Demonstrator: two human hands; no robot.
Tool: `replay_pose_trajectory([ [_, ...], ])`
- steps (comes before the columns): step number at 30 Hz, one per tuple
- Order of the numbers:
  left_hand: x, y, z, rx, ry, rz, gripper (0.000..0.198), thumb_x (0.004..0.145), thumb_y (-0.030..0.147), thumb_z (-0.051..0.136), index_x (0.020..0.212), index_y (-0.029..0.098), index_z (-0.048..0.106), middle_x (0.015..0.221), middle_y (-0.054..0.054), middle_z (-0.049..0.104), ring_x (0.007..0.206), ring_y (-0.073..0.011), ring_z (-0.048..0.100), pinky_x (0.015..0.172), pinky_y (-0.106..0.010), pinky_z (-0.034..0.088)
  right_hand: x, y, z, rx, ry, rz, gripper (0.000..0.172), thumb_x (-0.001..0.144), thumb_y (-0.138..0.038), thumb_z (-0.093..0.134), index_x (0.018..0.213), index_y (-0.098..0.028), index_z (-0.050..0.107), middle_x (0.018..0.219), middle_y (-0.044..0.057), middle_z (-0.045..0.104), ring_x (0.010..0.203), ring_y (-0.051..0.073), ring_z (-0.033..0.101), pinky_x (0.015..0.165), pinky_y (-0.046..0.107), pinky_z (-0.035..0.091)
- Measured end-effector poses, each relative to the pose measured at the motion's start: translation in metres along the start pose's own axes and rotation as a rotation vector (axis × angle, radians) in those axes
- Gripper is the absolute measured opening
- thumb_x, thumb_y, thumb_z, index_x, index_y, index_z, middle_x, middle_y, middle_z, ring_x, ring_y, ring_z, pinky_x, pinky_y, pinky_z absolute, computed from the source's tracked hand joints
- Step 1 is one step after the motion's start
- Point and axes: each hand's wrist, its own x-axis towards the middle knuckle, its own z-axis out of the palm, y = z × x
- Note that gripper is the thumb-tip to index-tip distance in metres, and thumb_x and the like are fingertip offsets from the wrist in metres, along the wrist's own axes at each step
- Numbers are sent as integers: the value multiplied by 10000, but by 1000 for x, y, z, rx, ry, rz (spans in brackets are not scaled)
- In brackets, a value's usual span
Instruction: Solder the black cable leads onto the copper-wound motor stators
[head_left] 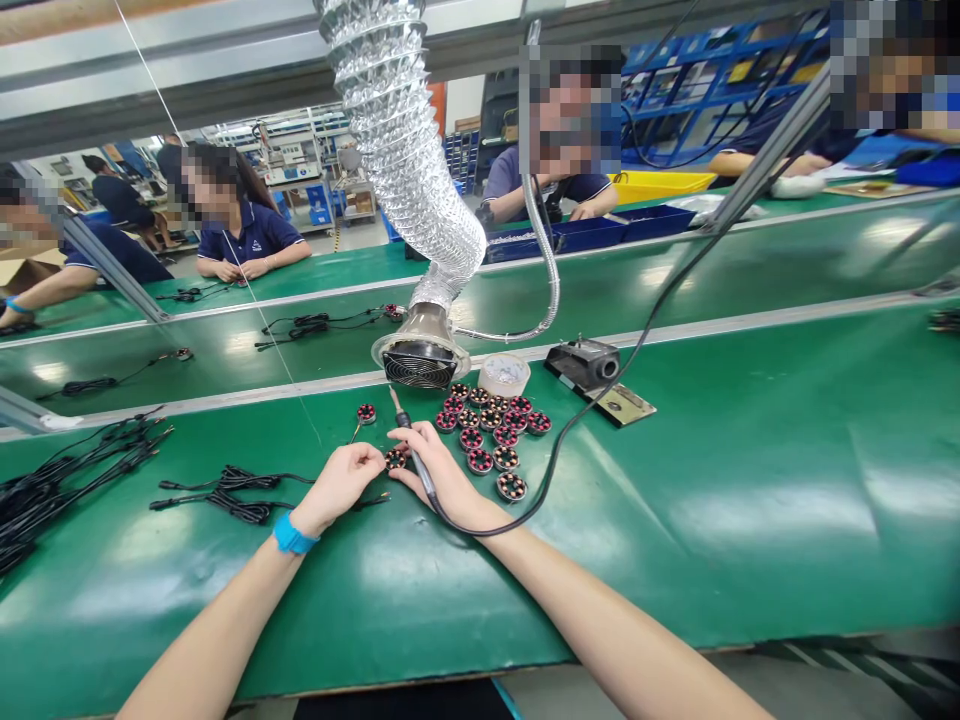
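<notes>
My left hand (346,478) is closed in a pinch at a small round coil part (394,459) on the green bench, a blue band on its wrist. My right hand (442,468) is wrapped round a soldering iron (409,437) held like a pen, its tip pointing up and away just past the part. The iron's black cord (600,395) loops off to the right. A cluster of several similar round coil parts (491,432) lies just right of my hands. One more coil part (366,412) sits alone above my left hand.
A silver fume duct with fan inlet (420,362) hangs right behind my hands. A white cup (504,374) and black soldering stand (589,365) sit beyond. Black cable bundles (232,493) lie left. Other people work across the green conveyor (675,280).
</notes>
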Motion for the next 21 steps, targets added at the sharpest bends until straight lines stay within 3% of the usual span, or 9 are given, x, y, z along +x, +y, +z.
replay_pose_trajectory([
  [2, 1, 0, -2, -62, 100, -23, 279, 787, 426, 587, 763, 152, 633, 687, -6, 615, 622, -135, 499, 599, -248, 373, 0, 0, 0, 13, -1, -4, 540, 831, -68, 682, 1289, -277, 487, 1128, 42, 445, 952, 170, 594, 889, 351, 538],
  [6, 5, -7, -4, 54, 230, -21, 386, 818, 514, 562, 746, 144, 647, 637, 2, 577, 590, -134, 469, 572, -251, 339, 0, 0, 0, 21, 2, -8, 536, 829, -59, 682, 1280, -267, 482, 1124, 43, 439, 948, 170, 598, 886, 359, 536],
  [11, 8, -12, 3, 151, 192, -3, 375, 817, 501, 539, 728, 153, 646, 672, -10, 623, 612, -150, 503, 601, -263, 366, -1, 0, 1, 29, 3, 2, 522, 840, -71, 662, 1280, -288, 482, 1119, 37, 440, 953, 164, 605, 888, 341, 540],
  [21, 6, -9, 13, 83, 142, -39, 376, 812, 495, 508, 642, 170, 591, 623, -12, 606, 604, -155, 521, 594, -264, 370, -1, 2, 3, 20, 22, 2, 566, 807, -57, 684, 1289, -284, 494, 1137, 38, 450, 951, 158, 603, 890, 329, 537],
])
